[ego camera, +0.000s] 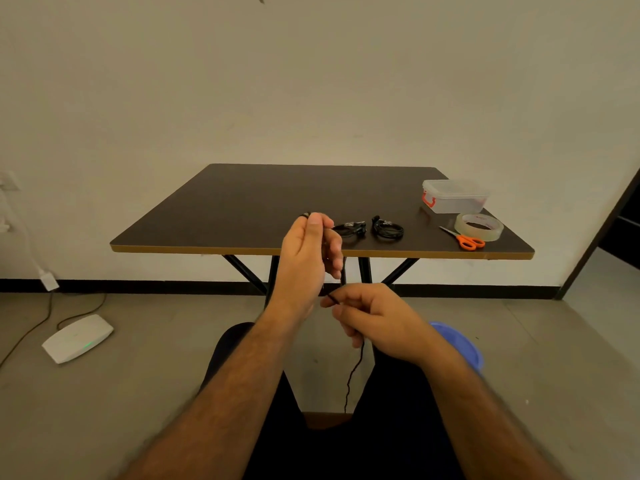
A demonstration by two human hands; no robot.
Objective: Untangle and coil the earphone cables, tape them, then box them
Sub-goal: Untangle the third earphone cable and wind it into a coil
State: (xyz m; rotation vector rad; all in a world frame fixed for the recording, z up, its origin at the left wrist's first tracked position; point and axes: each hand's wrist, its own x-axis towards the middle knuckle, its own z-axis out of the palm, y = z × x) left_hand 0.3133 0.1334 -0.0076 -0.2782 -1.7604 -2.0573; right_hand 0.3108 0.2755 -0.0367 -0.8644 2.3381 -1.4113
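My left hand is raised in front of the table's near edge, with a black earphone cable wound around its fingers. My right hand sits lower and pinches the same cable, whose loose end hangs down between my knees. Two coiled black earphones lie on the dark table: one coil just right of my left hand, the other coil beside it. A clear tape roll, orange-handled scissors and a clear lidded box with a red clasp stand at the table's right.
A white router with a green light lies on the floor at left, its wires running to the wall. A blue stool edge shows behind my right forearm. A dark doorway is at the far right.
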